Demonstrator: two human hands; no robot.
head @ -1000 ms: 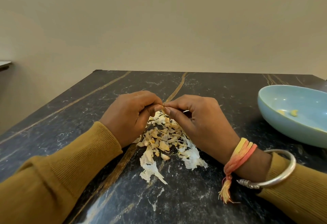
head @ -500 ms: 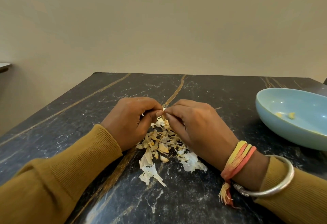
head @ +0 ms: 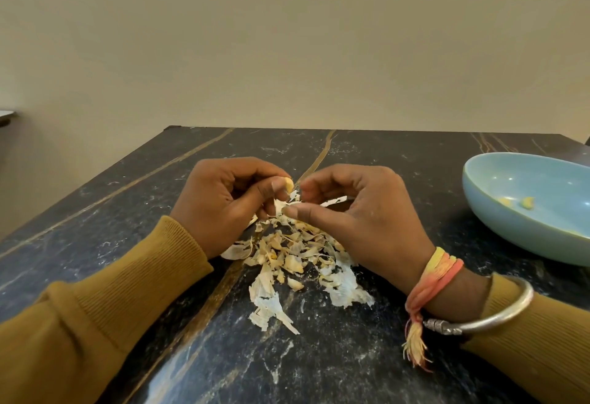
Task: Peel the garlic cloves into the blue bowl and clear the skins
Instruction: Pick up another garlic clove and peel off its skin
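The left hand (head: pixel 223 202) pinches the small, light, probably slippery pale-yellow garlic clove (head: pixel 289 185) by its sides. The curled right hand (head: pixel 360 221) may hold papery skin (head: pixel 333 201), though that is unclear.

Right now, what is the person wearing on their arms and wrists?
Both arms wear mustard-yellow ribbed knit sleeves: the left sleeve and the right sleeve. The right wrist has a round silver bangle and a thread band of yellow, orange and pink, ending in a frayed tassel.
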